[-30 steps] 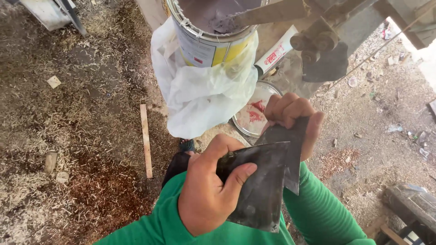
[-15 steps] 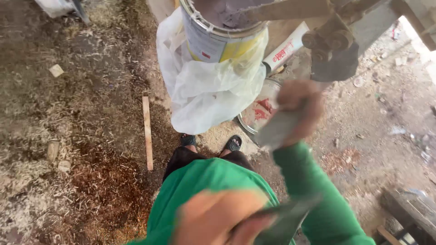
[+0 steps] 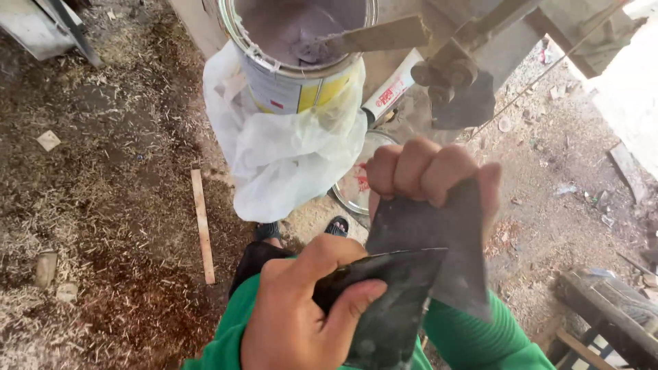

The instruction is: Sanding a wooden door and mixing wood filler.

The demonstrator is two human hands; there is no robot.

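Observation:
My left hand [image 3: 301, 312] grips a dark flat scraper blade [image 3: 391, 308] low in the head view, thumb pressed on its face. My right hand [image 3: 428, 171] is fisted around a second dark scraper blade [image 3: 445, 240] that hangs down behind the first; the two blades overlap and seem to touch. Both arms wear green sleeves [image 3: 480, 336]. Just above my hands stands an open paint can [image 3: 301, 75] holding pale purple-grey putty, with a flat stick [image 3: 373, 38] resting in it and a white plastic bag [image 3: 288, 151] draped around it.
Sawdust and shavings cover the ground [image 3: 89, 205]. A thin wooden strip [image 3: 203, 226] lies at the left. A round can lid [image 3: 356, 185] sits below the bag. My sandalled feet [image 3: 301, 229] show beneath. A metal machine part [image 3: 459, 75] juts out upper right; timber [image 3: 603, 308] lies lower right.
Half a second ago my hands were apart and blurred, the left low at the frame's bottom. Now both blades are together again in front of me, and the view has tilted closer to the can.

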